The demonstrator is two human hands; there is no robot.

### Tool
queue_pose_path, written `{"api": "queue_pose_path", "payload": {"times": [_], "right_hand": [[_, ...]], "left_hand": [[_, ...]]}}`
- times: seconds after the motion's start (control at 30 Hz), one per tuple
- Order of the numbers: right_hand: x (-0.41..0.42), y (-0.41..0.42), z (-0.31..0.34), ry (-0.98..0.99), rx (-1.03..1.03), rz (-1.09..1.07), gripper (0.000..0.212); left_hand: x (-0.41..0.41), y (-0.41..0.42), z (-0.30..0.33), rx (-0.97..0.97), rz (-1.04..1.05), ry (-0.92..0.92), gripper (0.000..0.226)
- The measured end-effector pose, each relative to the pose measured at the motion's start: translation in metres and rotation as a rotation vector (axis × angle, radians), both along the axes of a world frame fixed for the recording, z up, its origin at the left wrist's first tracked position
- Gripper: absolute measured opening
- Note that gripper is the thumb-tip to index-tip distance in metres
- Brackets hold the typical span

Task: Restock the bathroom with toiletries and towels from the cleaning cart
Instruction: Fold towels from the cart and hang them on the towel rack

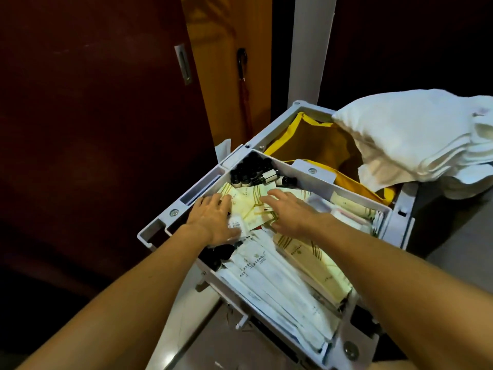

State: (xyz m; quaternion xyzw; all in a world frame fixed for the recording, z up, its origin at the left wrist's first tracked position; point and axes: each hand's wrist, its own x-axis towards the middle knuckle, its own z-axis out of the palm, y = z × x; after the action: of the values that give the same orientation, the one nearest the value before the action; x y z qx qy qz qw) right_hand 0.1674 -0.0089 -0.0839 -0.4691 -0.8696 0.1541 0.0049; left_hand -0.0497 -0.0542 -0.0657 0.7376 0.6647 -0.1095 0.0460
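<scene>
The grey cleaning cart's top tray is full of toiletries. Cream packets with gold stripes lie in a loose pile at its middle. My left hand rests flat on the pile's left side, fingers spread, touching a small white packet. From the right, my right hand lies on the same pile, its fingers slightly bent over the packets. Small dark bottles stand in the tray's far corner. Long white sachets and a cream box fill the near part. Folded white towels sit on the cart at the right.
A yellow laundry bag hangs open in the cart behind the tray. A dark red sliding door fills the left. A black umbrella hangs on the wooden panel behind. A white post rises beyond the cart.
</scene>
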Motion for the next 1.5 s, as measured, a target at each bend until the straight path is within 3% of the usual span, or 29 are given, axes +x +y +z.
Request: {"api": "queue_pose_path", "payload": {"times": [0.2, 0.4, 0.6, 0.87, 1.23, 1.37, 1.5], "right_hand": [[-0.013, 0.008, -0.024, 0.01, 0.099, 0.098, 0.065], [-0.012, 0.008, -0.034, 0.011, 0.08, 0.089, 0.068], [-0.01, 0.016, -0.008, 0.025, 0.031, 0.092, 0.066], [0.018, 0.039, 0.044, 0.041, 0.193, -0.037, 0.039], [0.118, 0.069, 0.105, -0.368, 0.405, -0.476, 0.051], [0.164, 0.07, 0.107, -0.596, 0.304, -0.791, 0.08], [0.185, 0.066, 0.103, -0.652, 0.197, -0.953, 0.081]], "left_hand": [[0.013, 0.002, -0.021, 0.153, 0.013, -0.056, 0.077], [0.026, 0.006, -0.026, 0.158, -0.002, 0.018, 0.073], [0.025, 0.018, -0.019, 0.139, 0.005, -0.048, 0.055], [0.056, 0.055, -0.003, 0.264, -0.083, -0.161, 0.048], [0.178, 0.122, 0.033, 0.267, -0.36, -0.361, 0.055], [0.222, 0.137, 0.043, 0.273, -0.481, -0.383, 0.059], [0.258, 0.147, 0.046, 0.269, -0.558, -0.391, 0.059]]}}
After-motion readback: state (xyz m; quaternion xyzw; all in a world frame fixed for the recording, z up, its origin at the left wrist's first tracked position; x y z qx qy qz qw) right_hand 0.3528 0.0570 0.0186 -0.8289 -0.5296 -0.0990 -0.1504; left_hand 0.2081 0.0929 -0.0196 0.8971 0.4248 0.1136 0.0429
